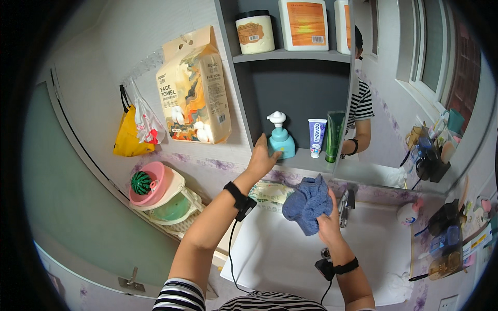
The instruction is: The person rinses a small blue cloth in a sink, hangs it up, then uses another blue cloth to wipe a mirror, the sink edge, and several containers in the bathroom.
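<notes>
My left hand [262,159] reaches up to the lower shelf of the wall cabinet, its thumb and fingers round the base of a teal pump bottle [281,140] with a white pump head. The bottle stands upright at the shelf's left end. In my right hand [329,224] is a crumpled blue towel [305,205], held above the white washbasin [270,249] near the tap [347,205]. A purple and white tube [317,136] and a green tube [334,136] stand to the right of the bottle. Behind the towel, a soft pack of wipes [270,192] is partly hidden.
Above are a black-lidded jar [254,33] and an orange-labelled white bottle [304,26]. A face towel pack [192,93] hangs left of the cabinet [298,98]. Pink and other basins [163,173] are stacked at left. A mirror [389,129] and cluttered organizer [446,238] lie right.
</notes>
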### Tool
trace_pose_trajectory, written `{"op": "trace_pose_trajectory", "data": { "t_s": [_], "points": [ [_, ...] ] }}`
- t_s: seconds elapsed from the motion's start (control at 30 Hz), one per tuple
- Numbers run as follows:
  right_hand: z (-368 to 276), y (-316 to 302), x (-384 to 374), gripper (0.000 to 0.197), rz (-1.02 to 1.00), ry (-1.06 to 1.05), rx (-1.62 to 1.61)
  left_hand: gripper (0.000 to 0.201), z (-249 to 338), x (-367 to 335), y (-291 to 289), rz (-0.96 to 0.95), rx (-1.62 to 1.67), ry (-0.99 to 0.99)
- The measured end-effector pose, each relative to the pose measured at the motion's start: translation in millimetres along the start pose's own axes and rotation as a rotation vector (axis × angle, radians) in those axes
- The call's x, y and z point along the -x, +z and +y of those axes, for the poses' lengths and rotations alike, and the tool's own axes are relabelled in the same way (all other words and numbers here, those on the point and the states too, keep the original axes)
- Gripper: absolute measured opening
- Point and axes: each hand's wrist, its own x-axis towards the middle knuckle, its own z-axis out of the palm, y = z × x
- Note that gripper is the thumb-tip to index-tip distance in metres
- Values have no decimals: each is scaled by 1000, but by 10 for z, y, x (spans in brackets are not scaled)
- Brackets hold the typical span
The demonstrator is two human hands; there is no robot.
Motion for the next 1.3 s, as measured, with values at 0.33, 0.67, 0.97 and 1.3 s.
{"op": "trace_pose_trajectory", "data": {
  "t_s": [0.33, 0.67, 0.97, 1.3],
  "points": [
    [-367, -139, -52, 64, -144, 9, 695, 39, 795, -292, -1548, 322, 372, 199],
    [-318, 109, 66, 48, -80, 87, 435, 84, 1518, -1497, -1655, 419, 185, 137],
    [-339, -92, 128, 48, -55, 33, 425, 96, 1574, -1780, -1317, 470, -213, -126],
    [-454, -183, 269, 46, -115, 140, 298, 75, 1531, -1788, -1217, 525, -137, -158]
  ]
}}
